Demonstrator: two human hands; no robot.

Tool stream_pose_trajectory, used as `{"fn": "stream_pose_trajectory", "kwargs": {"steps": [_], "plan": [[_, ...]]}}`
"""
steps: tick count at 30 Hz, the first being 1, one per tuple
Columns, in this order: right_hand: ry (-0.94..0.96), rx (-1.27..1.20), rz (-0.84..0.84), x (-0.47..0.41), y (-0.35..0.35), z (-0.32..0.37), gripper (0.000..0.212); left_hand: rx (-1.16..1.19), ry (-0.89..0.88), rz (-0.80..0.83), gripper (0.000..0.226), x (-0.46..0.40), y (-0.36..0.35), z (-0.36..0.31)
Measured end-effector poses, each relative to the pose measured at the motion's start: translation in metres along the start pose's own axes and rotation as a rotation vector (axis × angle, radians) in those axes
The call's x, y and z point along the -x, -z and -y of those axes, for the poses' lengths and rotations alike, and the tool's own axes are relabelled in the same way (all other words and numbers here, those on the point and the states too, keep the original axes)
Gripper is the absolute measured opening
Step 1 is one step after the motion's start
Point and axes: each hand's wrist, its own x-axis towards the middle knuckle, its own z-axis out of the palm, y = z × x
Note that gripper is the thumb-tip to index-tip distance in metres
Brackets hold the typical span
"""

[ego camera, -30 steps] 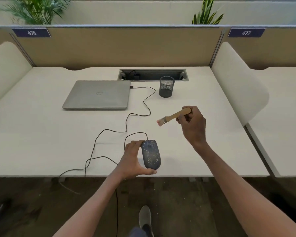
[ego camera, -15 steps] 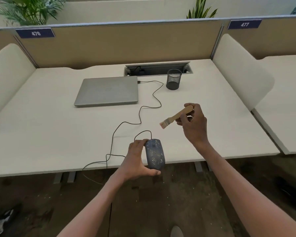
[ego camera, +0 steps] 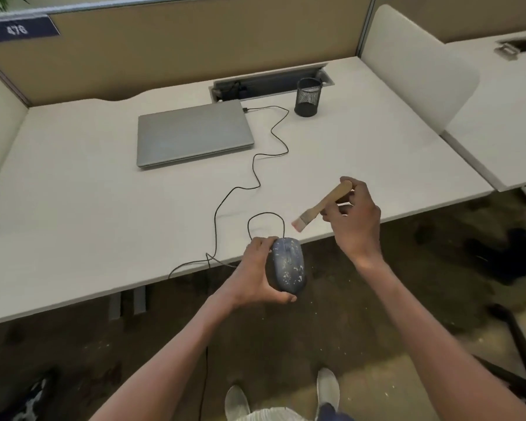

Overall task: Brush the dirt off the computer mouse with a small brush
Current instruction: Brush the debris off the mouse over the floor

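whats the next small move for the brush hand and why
Probably lower the right hand so the small wooden-handled brush meets the speckled dark blue computer mouse. The bristles hang above and apart from it, pale specks cover its top, and the left hand holds it past the desk edge.

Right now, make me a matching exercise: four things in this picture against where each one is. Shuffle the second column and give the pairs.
Things:
1. computer mouse
2. small brush
3. laptop
4. mesh pen cup

Places:
A. lying shut on the desk, cable plugged into its side
B. held in the right hand, bristles pointing down-left
C. standing near the cable slot at the back of the desk
D. held in the left hand, past the desk's front edge

Pairs: 1-D, 2-B, 3-A, 4-C
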Motion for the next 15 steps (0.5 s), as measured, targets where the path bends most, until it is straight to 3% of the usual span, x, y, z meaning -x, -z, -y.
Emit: {"fn": "stream_pose_trajectory", "kwargs": {"steps": [15], "plan": [[-0.089,0.089,0.076,0.027,0.021,-0.035,0.032,0.051,0.132,-0.01,0.124,0.029,-0.057,-0.008]]}}
